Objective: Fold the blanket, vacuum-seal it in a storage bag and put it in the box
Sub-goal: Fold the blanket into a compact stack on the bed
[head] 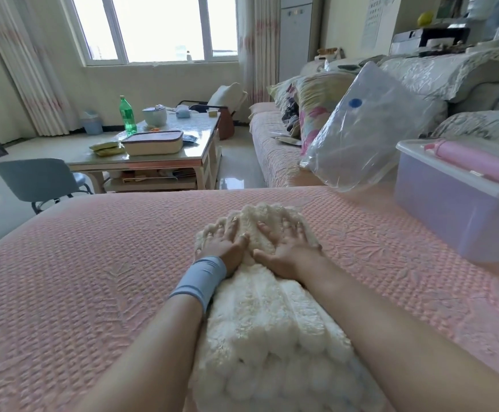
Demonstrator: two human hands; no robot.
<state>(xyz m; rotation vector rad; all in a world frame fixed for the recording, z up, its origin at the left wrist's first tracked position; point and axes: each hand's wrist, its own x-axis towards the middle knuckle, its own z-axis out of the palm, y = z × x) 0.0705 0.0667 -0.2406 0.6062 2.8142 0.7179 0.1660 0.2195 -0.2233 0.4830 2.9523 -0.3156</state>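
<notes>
Pink sofa cover [93,278]. Lidded box [438,209] at 3, storage bag [370,129] at 2. Left hand [227,243], right hand [289,252] press blanket [272,337], fingers straight.

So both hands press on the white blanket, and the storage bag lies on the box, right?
No: the head view shows the storage bag leaning against the sofa, beside the box. Left hand and right hand do press on the white blanket.

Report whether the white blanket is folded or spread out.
Folded. The blanket lies as a narrow, thick bundle on the pink cover, left hand and right hand pressing flat on its far end.
</notes>
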